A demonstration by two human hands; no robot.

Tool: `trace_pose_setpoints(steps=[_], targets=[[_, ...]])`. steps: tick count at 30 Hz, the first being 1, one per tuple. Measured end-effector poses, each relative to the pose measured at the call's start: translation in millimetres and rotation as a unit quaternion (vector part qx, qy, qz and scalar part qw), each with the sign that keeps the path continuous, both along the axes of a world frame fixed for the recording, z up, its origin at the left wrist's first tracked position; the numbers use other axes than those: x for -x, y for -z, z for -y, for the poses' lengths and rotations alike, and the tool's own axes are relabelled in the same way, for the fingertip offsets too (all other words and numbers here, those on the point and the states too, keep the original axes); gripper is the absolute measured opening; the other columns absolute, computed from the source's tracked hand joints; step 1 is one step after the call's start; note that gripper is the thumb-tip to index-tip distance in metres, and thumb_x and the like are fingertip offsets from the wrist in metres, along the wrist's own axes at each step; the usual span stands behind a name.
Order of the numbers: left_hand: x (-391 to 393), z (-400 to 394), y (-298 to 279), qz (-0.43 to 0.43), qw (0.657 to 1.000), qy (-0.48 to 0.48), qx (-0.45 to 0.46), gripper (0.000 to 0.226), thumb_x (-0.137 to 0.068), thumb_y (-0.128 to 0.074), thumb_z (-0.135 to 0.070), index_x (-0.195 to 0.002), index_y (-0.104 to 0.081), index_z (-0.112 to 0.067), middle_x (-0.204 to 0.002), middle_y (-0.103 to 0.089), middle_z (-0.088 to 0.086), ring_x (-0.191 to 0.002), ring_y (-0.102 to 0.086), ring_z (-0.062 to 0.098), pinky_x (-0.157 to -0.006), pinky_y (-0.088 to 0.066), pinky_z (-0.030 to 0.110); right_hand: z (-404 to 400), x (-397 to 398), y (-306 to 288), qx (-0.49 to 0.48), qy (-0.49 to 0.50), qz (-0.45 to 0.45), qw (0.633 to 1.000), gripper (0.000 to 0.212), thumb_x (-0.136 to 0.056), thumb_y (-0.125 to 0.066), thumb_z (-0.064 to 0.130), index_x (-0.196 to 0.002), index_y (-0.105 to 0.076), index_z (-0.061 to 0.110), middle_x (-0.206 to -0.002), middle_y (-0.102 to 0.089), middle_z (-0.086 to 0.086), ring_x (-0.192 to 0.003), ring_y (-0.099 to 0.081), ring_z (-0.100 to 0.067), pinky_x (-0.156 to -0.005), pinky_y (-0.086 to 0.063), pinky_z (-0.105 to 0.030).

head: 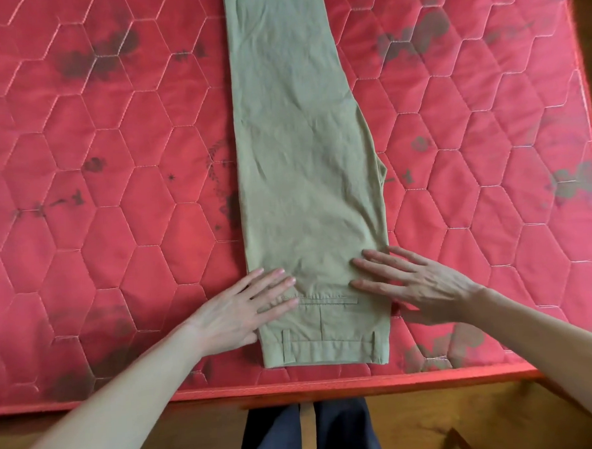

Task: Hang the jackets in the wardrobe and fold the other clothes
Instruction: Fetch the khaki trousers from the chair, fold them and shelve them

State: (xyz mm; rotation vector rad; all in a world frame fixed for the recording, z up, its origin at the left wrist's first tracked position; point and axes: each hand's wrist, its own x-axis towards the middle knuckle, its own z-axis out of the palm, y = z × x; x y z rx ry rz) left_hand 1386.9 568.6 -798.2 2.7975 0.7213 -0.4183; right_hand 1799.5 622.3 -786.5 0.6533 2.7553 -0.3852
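Observation:
A pair of khaki trousers (pixel 301 148) lies lengthwise on the red quilted mattress (pixel 108 206), folded in half leg on leg. Its waistband is at the near edge and the legs run out of view at the top. My left hand (pixel 244 309) lies flat with straight fingers on the trousers' left side by the back pocket. On the right side, just above the pocket, my right hand (pixel 411 283) presses flat with its fingers spread.
The mattress front edge (pixel 296 387) runs across the lower part of the view, its right edge (pixel 586 106) at the far right. Below it are a wooden floor (pixel 435 423) and my legs in dark trousers (pixel 309 436).

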Motion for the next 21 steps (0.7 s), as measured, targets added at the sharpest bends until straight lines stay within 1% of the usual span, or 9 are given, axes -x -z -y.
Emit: trace_pose_setpoints(steps=[1,5,8,11,12,14,16,19,21], targets=[[-3,1,-1,-0.009,1.000,-0.008,0.008,0.111,-0.087,-0.070,-0.036,-0.166,0.005,-0.018,-0.172,0.008,0.019,-0.159,0.005,0.040,-0.127,-0.017,0.057,0,4,2,-0.001,-0.004,-0.004,1.000,0.102,-0.082,-0.065,0.046,-0.167,-0.010,0.029,-0.175,-0.002,-0.006,-0.161,-0.006,-0.027,-0.126,-0.017,-0.050],[-14,8,5,0.005,0.998,-0.053,-0.022,0.104,-0.079,-0.060,-0.005,-0.167,-0.005,-0.016,-0.172,-0.001,0.023,-0.157,-0.002,0.047,-0.125,-0.019,0.061,-1,16,11,-0.006,0.015,-0.040,0.999,0.098,-0.086,-0.065,0.056,-0.166,-0.017,0.027,-0.174,-0.010,-0.006,-0.161,-0.009,-0.028,-0.126,-0.025,-0.053],[-20,14,8,0.020,0.996,-0.088,-0.020,0.103,-0.080,-0.066,-0.003,-0.166,-0.011,-0.015,-0.172,-0.005,0.021,-0.158,-0.002,0.044,-0.126,-0.017,0.060,6,18,17,-0.021,0.026,-0.059,0.998,0.089,-0.093,-0.063,0.055,-0.166,-0.020,0.025,-0.173,-0.014,-0.009,-0.160,-0.012,-0.031,-0.123,-0.030,-0.056],[-20,11,6,0.030,0.993,-0.111,0.026,0.110,-0.077,-0.067,0.000,-0.167,-0.006,-0.017,-0.173,-0.004,0.018,-0.159,0.000,0.041,-0.126,-0.019,0.059,11,20,16,-0.023,0.030,-0.047,0.998,0.091,-0.092,-0.067,0.049,-0.166,-0.017,0.032,-0.174,-0.013,-0.008,-0.160,-0.011,-0.033,-0.123,-0.030,-0.057],[-20,9,5,0.030,0.992,-0.114,0.047,0.111,-0.078,-0.069,-0.005,-0.167,-0.003,-0.019,-0.173,-0.002,0.016,-0.159,0.002,0.039,-0.127,-0.017,0.059,13,21,15,-0.020,0.034,-0.042,0.998,0.092,-0.091,-0.068,0.047,-0.166,-0.017,0.033,-0.174,-0.013,-0.007,-0.160,-0.012,-0.034,-0.122,-0.031,-0.058],[-19,5,-3,0.026,0.987,-0.115,0.106,0.112,-0.082,-0.069,-0.030,-0.167,0.004,-0.023,-0.174,0.004,0.013,-0.160,0.010,0.035,-0.129,-0.007,0.056,14,23,13,-0.008,0.042,-0.033,0.999,0.091,-0.090,-0.068,0.044,-0.165,-0.018,0.034,-0.173,-0.015,-0.006,-0.159,-0.013,-0.035,-0.121,-0.031,-0.060],[-18,1,-13,0.036,0.978,-0.128,0.161,0.102,-0.085,-0.052,-0.047,-0.166,0.008,-0.029,-0.174,0.006,0.006,-0.160,0.016,0.028,-0.130,-0.001,0.052,16,25,11,0.010,0.051,-0.046,0.998,0.080,-0.097,-0.063,0.040,-0.165,-0.021,0.034,-0.173,-0.019,-0.005,-0.159,-0.013,-0.034,-0.120,-0.030,-0.061],[-19,-4,-29,0.110,0.949,-0.181,0.234,0.084,-0.091,-0.035,-0.038,-0.165,0.005,-0.036,-0.174,-0.002,-0.007,-0.161,0.008,0.019,-0.130,-0.007,0.052,16,22,7,0.044,0.080,-0.094,0.991,0.055,-0.109,-0.042,0.044,-0.161,-0.034,0.030,-0.169,-0.031,0.000,-0.159,-0.018,-0.027,-0.124,-0.026,-0.056],[-19,-5,-39,0.157,0.914,-0.242,0.284,0.068,-0.104,-0.028,-0.047,-0.164,0.004,-0.042,-0.172,-0.011,-0.017,-0.160,-0.001,0.009,-0.131,-0.011,0.046,15,22,1,0.075,0.114,-0.135,0.981,0.052,-0.112,-0.028,0.046,-0.156,-0.045,0.025,-0.163,-0.042,0.003,-0.157,-0.027,-0.021,-0.124,-0.025,-0.048]])
